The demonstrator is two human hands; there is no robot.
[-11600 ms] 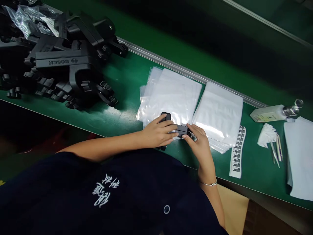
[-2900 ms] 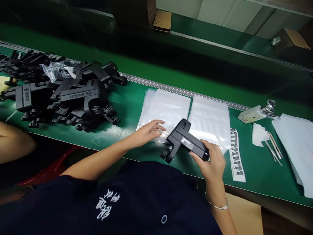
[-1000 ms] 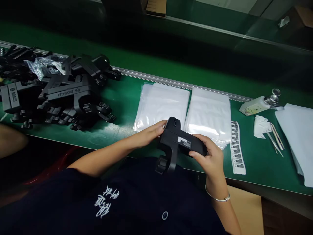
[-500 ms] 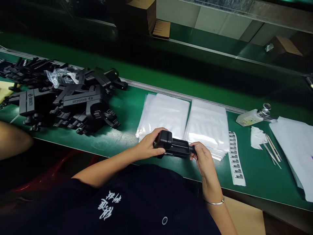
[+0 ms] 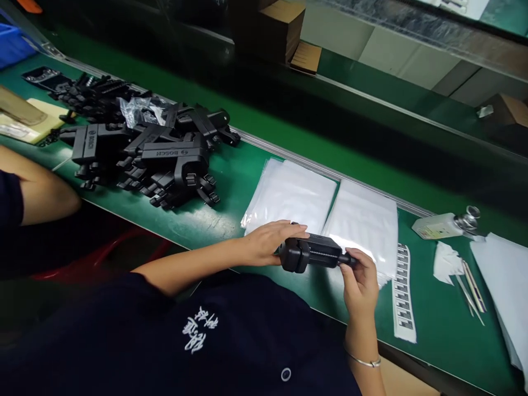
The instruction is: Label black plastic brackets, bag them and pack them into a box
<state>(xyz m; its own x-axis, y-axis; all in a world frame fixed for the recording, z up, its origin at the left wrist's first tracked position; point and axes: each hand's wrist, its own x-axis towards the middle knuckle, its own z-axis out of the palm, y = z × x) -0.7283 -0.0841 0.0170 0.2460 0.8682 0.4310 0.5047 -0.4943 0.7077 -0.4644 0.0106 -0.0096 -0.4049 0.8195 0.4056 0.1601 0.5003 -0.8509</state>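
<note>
Over the near edge of the bench I hold a black plastic clamp-type holder (image 5: 319, 254) with a ridged rod along its middle. My left hand (image 5: 268, 243) is around its left end, fingers laid across the top and the thumb mostly hidden behind the holder. At the other end, my right hand (image 5: 362, 275) pinches the dark knob (image 5: 346, 258) between thumb and fingers. Stacked clear plastic bags (image 5: 295, 190) and a second bag stack (image 5: 365, 212) lie just behind the holder.
Similar black holders marked BOSCH (image 5: 165, 154) are heaped at left, beside another person's arm (image 5: 45, 190). To the right lie a strip of labels (image 5: 404, 297), a bottle (image 5: 437, 225), crumpled tissue (image 5: 447, 263), tweezers (image 5: 470, 297) and white sheets (image 5: 503, 275). A blue bin (image 5: 14, 47) stands far left.
The holder has been turned about its long axis and sits a little further right. My left fingers now stretch over its top. The whole view has shifted, showing more at left.
</note>
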